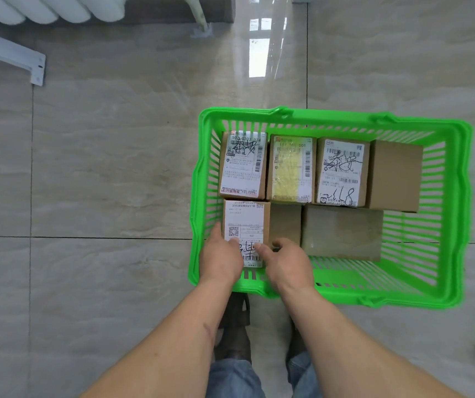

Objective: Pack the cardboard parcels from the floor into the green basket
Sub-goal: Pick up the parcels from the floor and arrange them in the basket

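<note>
Altogether, the head view shows six cardboard parcels, all inside the one green basket (331,294), which stands on the tiled floor (101,168). Four sit side by side in the far row: a far-left labelled parcel (243,165), a parcel with yellowish tape (291,169) over its label, a parcel with a scrawled label (342,172), and a plain brown parcel (395,175) at the right end. Two more lie in the near row: a near-left parcel (246,225) bearing a white label with a QR code and barcode, and a bare taped parcel (342,232) just beside it.

All are small brown boxes; four carry white shipping labels, some with black handwriting across them.

Both hands reach over the basket's near rim to the near-left parcel. The left hand (222,259) lies along its left edge, thumb on the label, fingers down the side. The right hand (286,262) rests at its near right corner, fingers curled against the box; whether they truly clamp it I cannot tell.
</note>
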